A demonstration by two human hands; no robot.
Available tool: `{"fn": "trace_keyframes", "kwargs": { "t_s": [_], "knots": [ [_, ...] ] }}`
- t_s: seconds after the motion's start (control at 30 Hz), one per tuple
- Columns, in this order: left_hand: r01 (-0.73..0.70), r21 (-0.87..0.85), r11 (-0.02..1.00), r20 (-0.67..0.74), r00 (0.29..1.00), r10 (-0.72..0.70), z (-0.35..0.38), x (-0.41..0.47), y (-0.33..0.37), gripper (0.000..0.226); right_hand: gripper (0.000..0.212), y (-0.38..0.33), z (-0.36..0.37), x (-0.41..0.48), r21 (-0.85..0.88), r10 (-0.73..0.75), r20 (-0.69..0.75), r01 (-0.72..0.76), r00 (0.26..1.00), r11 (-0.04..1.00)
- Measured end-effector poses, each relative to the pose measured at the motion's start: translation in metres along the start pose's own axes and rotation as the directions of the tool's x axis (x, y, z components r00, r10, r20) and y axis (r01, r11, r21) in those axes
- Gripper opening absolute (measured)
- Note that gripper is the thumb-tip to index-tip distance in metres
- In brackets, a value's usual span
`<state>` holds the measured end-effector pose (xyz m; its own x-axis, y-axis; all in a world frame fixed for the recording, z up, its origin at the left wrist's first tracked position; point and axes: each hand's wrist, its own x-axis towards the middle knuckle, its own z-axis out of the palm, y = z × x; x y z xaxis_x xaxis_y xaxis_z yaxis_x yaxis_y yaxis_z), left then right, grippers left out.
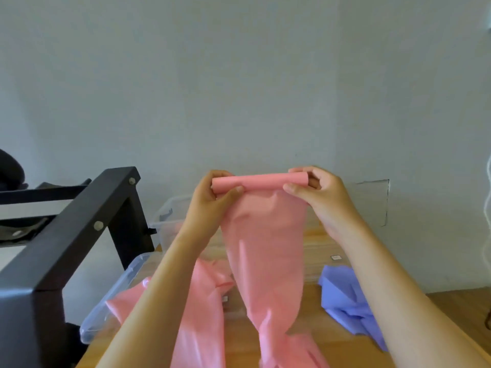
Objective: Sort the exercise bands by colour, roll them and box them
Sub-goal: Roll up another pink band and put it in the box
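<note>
Centre frame, raised above the table (332,349): pink band (263,248), top end wound into a tight roll (261,183). Left hand (210,205) pinches the roll's left end, thumb in front; right hand (324,197) curls round its right end. The loose length hangs to the wood. Pink heap (202,301) at lower centre-left, partly over a clear tray (111,301). Blue band (345,301) crumpled at lower right. Clear box (170,216) behind the left wrist. Black frame (79,229) at left.

Smooth, faintly glossy pink band (261,251), matt blue band (345,301), clear plastic box (170,211), wood-grain table (326,245)
</note>
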<state>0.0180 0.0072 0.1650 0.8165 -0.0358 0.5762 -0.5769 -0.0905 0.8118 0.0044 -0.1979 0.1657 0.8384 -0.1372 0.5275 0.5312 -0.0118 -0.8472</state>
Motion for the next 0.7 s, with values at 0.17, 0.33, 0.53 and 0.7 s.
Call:
{"fn": "trace_keyframes", "kwargs": {
  "t_s": [0.17, 0.33, 0.53, 0.7],
  "knots": [
    [-0.215, 0.009, 0.977, -0.028, 0.976, 0.215, -0.008, 0.052, 0.081, 0.019, 0.027, -0.081, 0.009, 0.046, 0.033, -0.196, -0.039, 0.197, 0.98, 0.98],
    [-0.3, -0.064, 0.952, -0.059, 0.953, 0.297, -0.017, 0.076, 0.134, 0.019, 0.023, -0.14, 0.018, 0.068, 0.063, -0.308, -0.027, 0.309, 0.951, 0.949],
    [-0.194, -0.231, 0.953, 0.059, 0.975, 0.213, -0.023, 0.07, 0.131, 0.011, 0.018, -0.132, 0.017, 0.064, 0.128, -0.222, -0.013, 0.222, 0.975, 0.967],
    [-0.164, -0.094, 0.982, 0.038, 0.985, 0.169, -0.027, 0.067, 0.106, 0.012, 0.021, -0.105, 0.018, 0.06, 0.097, -0.179, 0.023, 0.176, 0.984, 0.98]
  ]
}}
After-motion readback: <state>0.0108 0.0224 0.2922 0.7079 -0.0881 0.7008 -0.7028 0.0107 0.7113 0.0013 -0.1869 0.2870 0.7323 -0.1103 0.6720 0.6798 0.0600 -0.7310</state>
